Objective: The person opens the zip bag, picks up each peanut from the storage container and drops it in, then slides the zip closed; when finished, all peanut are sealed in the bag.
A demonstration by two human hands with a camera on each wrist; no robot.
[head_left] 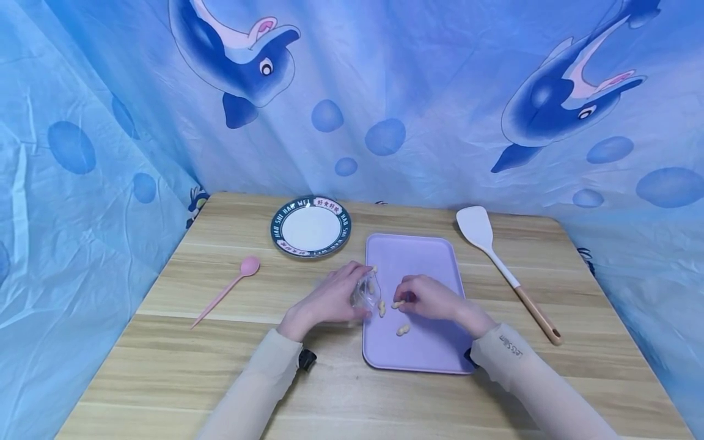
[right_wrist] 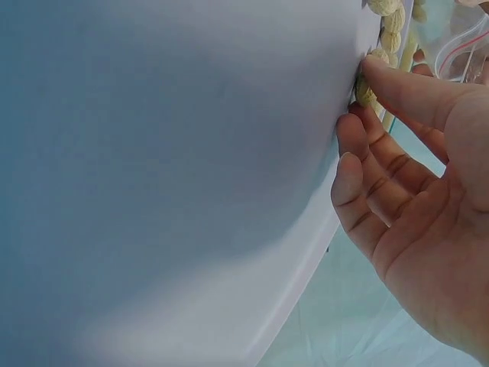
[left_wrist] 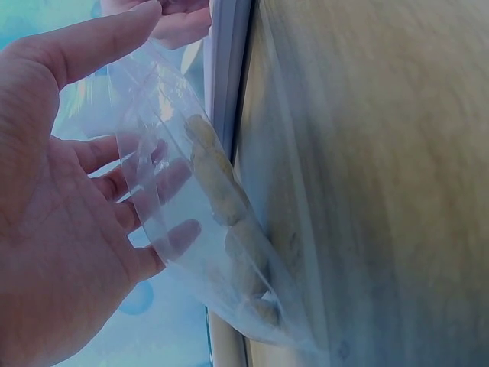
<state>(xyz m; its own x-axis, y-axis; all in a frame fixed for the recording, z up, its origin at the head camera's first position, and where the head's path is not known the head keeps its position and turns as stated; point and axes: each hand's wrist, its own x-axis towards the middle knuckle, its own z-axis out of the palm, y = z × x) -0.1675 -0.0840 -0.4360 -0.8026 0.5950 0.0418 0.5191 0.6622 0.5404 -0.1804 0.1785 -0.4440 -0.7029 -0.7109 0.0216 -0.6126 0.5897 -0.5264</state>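
At the left edge of a purple tray (head_left: 429,348), my left hand (head_left: 342,292) holds a clear zip bag (head_left: 363,294), thumb on one side and fingers spread on the other. Several unshelled peanuts (left_wrist: 225,199) lie inside the bag, down along its lower side. My right hand (head_left: 431,297) is low over the tray and pinches a peanut (right_wrist: 364,93) between thumb and fingertips. On the tray, one loose peanut (head_left: 382,308) lies beside the bag's mouth. Another peanut (head_left: 403,330) is closer to the front.
A dark-rimmed white plate (head_left: 310,227) stands at the back, left of the tray. Farther left lies a pink spoon (head_left: 231,285). To the tray's right is a white spatula (head_left: 497,260) with a wooden handle. A blue dolphin-print curtain (head_left: 352,79) hangs behind the wooden table (head_left: 165,366).
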